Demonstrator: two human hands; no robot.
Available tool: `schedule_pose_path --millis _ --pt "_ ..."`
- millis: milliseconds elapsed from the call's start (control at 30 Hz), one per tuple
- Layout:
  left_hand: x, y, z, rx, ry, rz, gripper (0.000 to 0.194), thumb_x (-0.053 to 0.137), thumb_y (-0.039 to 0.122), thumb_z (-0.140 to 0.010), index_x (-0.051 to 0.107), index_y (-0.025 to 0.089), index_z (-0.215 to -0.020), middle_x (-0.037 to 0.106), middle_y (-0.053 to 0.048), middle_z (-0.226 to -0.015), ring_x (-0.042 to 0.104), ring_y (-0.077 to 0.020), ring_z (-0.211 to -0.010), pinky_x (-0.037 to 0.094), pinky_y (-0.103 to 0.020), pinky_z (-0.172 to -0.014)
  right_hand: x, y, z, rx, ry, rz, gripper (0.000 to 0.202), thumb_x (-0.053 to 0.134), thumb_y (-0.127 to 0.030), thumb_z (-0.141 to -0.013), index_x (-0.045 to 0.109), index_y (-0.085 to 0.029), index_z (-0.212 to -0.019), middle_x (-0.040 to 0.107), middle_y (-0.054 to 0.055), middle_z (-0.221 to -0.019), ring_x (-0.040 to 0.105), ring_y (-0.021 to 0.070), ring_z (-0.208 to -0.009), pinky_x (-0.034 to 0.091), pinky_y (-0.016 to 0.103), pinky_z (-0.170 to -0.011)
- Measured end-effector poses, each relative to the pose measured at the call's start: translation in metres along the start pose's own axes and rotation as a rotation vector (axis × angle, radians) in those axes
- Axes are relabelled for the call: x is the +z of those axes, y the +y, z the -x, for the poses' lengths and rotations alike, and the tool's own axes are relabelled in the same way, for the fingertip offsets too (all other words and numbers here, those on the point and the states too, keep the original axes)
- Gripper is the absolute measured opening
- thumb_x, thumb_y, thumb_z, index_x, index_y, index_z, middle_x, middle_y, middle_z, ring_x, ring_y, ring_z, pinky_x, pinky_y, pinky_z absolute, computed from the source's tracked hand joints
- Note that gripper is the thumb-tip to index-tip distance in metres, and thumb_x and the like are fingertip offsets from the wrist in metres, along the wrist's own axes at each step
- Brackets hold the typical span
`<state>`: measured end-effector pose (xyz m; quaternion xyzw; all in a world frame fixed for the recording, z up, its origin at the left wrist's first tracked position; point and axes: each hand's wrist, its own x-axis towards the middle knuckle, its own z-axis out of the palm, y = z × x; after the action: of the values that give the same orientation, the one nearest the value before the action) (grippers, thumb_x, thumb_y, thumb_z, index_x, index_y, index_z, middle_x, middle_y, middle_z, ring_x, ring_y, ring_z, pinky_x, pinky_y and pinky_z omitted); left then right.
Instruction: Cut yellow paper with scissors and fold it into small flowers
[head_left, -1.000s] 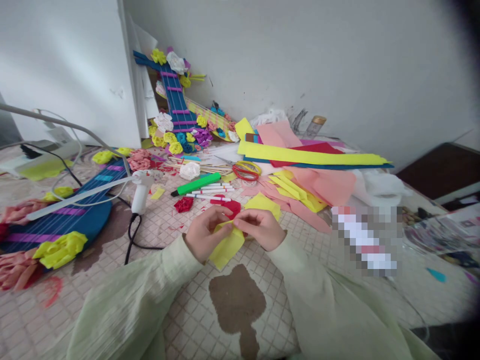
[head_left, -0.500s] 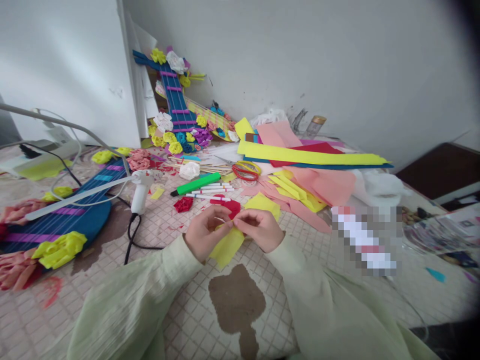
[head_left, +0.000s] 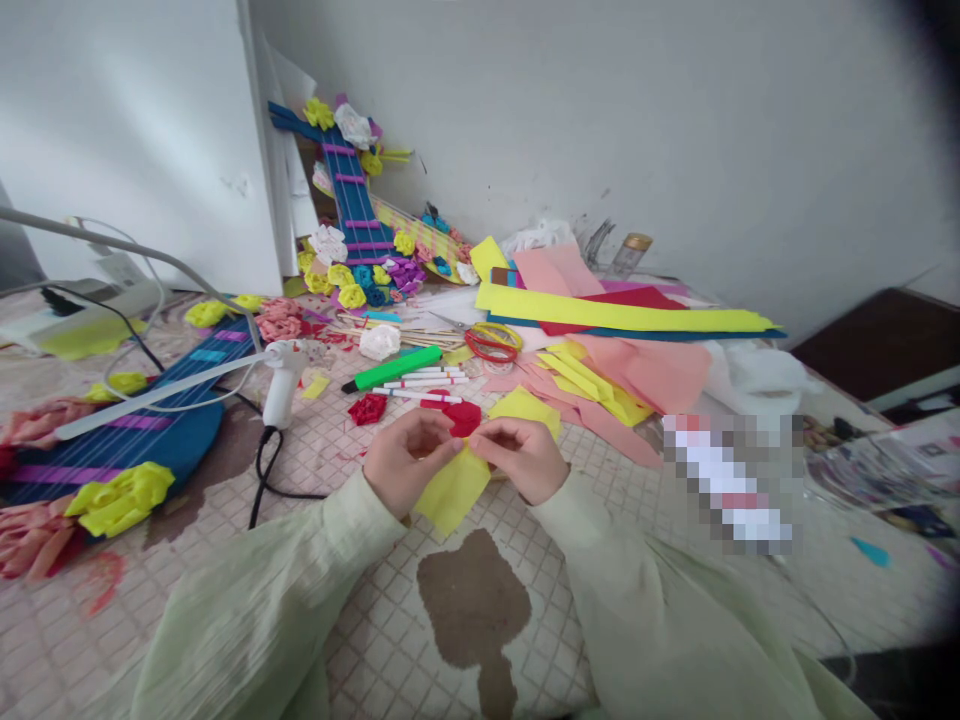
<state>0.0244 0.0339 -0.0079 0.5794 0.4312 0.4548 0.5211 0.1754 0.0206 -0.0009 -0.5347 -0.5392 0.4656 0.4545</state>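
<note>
A piece of yellow crepe paper hangs between my hands above the tiled-pattern table cover. My left hand pinches its upper edge with thumb and fingers. At the same edge, my right hand has its fingertips closed on the paper. Just beyond my fingertips lies red paper. Another yellow sheet is behind my right hand. A red paper flower rests to the left, near a green marker.
At the left are a white glue gun with its cord and a blue paper guitar. Red-handled scissors, pink sheets and a long yellow strip lie farther back. A decorated guitar leans against the wall.
My left hand has shifted slightly left, its fingertips now a little apart from my right hand's. More of the yellow paper's top and the red paper behind shows.
</note>
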Motion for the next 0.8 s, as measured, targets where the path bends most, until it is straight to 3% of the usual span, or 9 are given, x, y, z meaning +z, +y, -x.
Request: schedule_pose_path --millis 233,367,500,600,700,800 --pt "-0.003 0.008 -0.002 -0.092 0.075 0.117 0.026 0.067 0.026 -0.058 0.052 0.014 -0.075 0.059 0.000 -0.066 0.055 -0.0095 -0.059 0.045 -0.022 -0.056 -0.003 -0.006 -0.003 0.056 0.055 -0.098 0.015 0.063 -0.028 -0.057 0.060 -0.014 -0.061 0.054 -0.001 -0.051 0.046 0.0082 -0.045 0.039 0.023 -0.046" --pt "-0.005 0.012 -0.004 -0.073 0.124 0.102 0.027 0.067 0.027 -0.057 0.052 0.013 -0.074 0.058 0.000 -0.066 0.056 -0.0106 -0.062 0.045 -0.023 -0.060 -0.005 -0.005 -0.005 0.075 0.071 -0.125 0.014 0.064 -0.028 -0.057 0.060 -0.014 -0.059 0.054 -0.002 -0.050 0.045 0.0077 -0.043 0.038 0.022 -0.043" --pt "-0.002 0.014 -0.002 -0.106 -0.054 0.100 0.032 0.065 0.028 -0.059 0.053 0.014 -0.085 0.060 -0.002 -0.076 0.056 -0.0125 -0.071 0.045 -0.024 -0.064 -0.006 -0.003 -0.007 0.091 0.090 -0.201 0.016 0.065 -0.029 -0.056 0.060 -0.014 -0.059 0.053 -0.002 -0.048 0.045 0.0071 -0.042 0.037 0.021 -0.042" --pt "0.001 0.013 0.002 -0.179 -0.178 0.033 0.026 0.064 0.030 -0.059 0.056 0.014 -0.077 0.057 0.001 -0.063 0.053 -0.0101 -0.056 0.042 -0.020 -0.050 -0.006 -0.001 -0.008 0.112 0.099 -0.271 0.018 0.066 -0.030 -0.055 0.060 -0.014 -0.060 0.053 -0.003 -0.048 0.044 0.0066 -0.041 0.037 0.021 -0.041" --pt "0.002 0.013 0.003 -0.230 -0.157 -0.048 0.024 0.061 0.035 -0.061 0.058 0.013 -0.071 0.053 0.002 -0.055 0.046 -0.0086 -0.045 0.035 -0.019 -0.041 -0.006 0.000 -0.008 0.121 0.063 -0.303 0.022 0.066 -0.034 -0.055 0.060 -0.014 -0.063 0.053 -0.002 -0.050 0.045 0.0071 -0.043 0.037 0.021 -0.040" --pt "0.000 0.012 0.002 -0.225 -0.120 -0.049 0.026 0.061 0.035 -0.061 0.059 0.013 -0.073 0.055 0.001 -0.057 0.048 -0.0097 -0.047 0.036 -0.020 -0.042 -0.005 -0.002 -0.007 0.122 -0.005 -0.292 0.026 0.066 -0.035 -0.055 0.060 -0.014 -0.069 0.053 -0.002 -0.053 0.046 0.0076 -0.045 0.037 0.021 -0.039"
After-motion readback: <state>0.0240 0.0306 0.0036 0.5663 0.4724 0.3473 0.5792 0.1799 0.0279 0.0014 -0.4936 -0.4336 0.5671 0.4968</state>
